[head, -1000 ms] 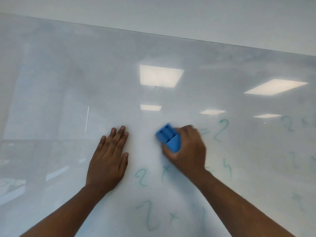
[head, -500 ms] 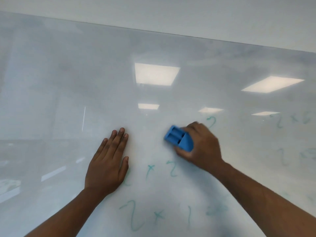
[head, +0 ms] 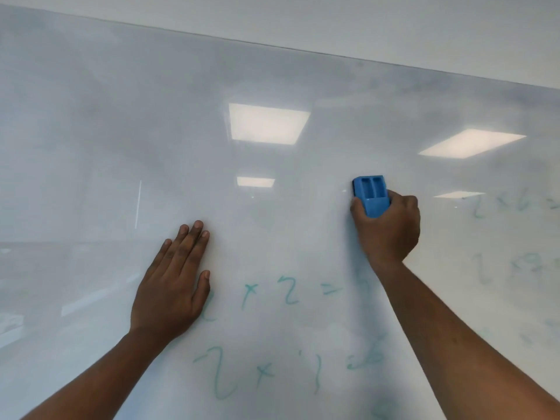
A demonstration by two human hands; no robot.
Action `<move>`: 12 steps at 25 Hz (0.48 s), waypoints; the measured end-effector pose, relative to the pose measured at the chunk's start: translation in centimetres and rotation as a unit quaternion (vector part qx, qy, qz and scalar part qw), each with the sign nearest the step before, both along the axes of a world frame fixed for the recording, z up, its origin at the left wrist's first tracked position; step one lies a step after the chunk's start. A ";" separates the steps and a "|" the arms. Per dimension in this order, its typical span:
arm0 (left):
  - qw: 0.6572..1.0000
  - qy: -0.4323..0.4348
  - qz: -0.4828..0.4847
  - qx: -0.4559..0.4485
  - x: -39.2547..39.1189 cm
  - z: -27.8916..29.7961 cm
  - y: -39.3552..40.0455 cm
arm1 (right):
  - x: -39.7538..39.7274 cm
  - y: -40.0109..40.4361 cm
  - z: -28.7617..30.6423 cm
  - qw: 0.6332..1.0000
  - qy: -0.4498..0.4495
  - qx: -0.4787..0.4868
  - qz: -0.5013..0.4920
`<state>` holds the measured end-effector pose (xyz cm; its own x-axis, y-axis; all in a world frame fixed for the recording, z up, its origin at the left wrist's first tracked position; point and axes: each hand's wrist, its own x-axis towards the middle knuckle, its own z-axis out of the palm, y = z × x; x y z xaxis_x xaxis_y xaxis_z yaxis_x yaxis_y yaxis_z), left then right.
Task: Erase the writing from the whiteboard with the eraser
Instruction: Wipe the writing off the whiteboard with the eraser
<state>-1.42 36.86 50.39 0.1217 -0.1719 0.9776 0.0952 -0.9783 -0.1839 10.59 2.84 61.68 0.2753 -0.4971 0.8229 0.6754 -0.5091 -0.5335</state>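
Observation:
A large glossy whiteboard (head: 121, 131) fills the view. My right hand (head: 389, 230) grips a blue eraser (head: 371, 195) and presses it upright against the board at centre right. My left hand (head: 172, 286) lies flat on the board with its fingers together, lower left of the eraser. Faint green writing (head: 288, 294) reading "x 2 =" runs between my two forearms, with another green line (head: 263, 371) below it. More smeared green figures (head: 509, 204) show at the right edge. The board above and left of the eraser is wiped, with grey smears.
The board's top edge (head: 303, 50) runs diagonally under a pale wall. Ceiling lights (head: 266, 122) reflect in the glossy surface.
My right hand has carried the eraser to the right and slightly up, and turned it upright. The green figures above the "x 2 =" line are gone. My left hand stays flat.

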 end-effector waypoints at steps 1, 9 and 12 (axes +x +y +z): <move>1.000 0.001 0.000 0.001 0.0 -0.1 0.0 | -0.3 0.9 -1.0 0.995 -0.040 -0.082 -0.028; 1.000 -0.005 -0.002 -0.004 0.2 -0.2 0.0 | 0.1 0.7 -3.5 1.000 0.007 0.016 -0.006; 1.000 -0.007 -0.007 -0.002 0.2 -0.4 0.1 | -0.8 4.1 -9.5 0.917 -0.197 -0.346 -0.029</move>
<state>-1.19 36.93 50.00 0.1064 -0.1696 0.9797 0.0836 -0.9803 -0.1788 9.82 6.98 52.15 -0.1217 0.1766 0.9767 0.7074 -0.6748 0.2101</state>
